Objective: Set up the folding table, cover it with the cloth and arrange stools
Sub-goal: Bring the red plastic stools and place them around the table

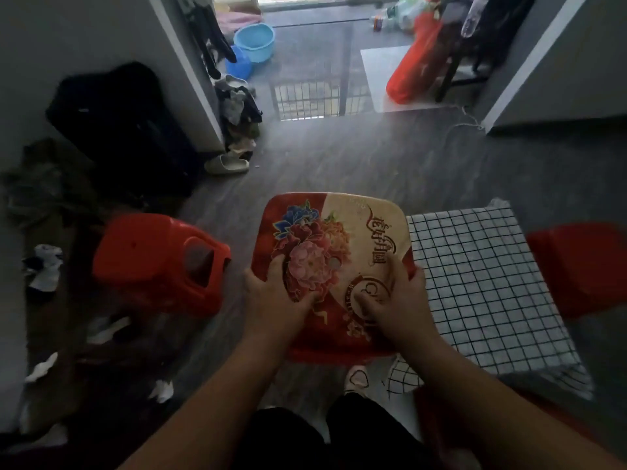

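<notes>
Though the room is dim, floral stool (334,252): red plastic, seat printed w/ peonies & script, centre of view, seat facing up, right in front of the person. Legs hidden under the seat; can't tell if it stands on the floor (356,164) or hangs above it.
Left grip (276,293): clamped on the seat's near-left edge, thumb & one finger pressed on the printed top, other fingers over the rim, out of sight.
Right grip (397,296): clamped on the near-right edge, same way, thumb on top pointing inward.
Surface (502,364): folding table, to the right of the held stool, fully covered, so only its outline shows.
Cloth (475,283): white w/ dark check, spread flat over the top; left edge just beside the floral seat, near-left corner hanging down by the right forearm.
Tipped stool (159,262): plain red, lying on its side on the floor to the left, near the left wrist but apart from it.
Far stool (576,266): red, blurred, on the far right side of the covered top, partly hidden by it.
Shoe (356,378): pale, below the held seat, between the forearms.
Background: pale slipper (227,164) by the wall corner, blue basins (254,37) beyond, black bag (118,123) at left, wire grid (312,96) on the floor further back.
</notes>
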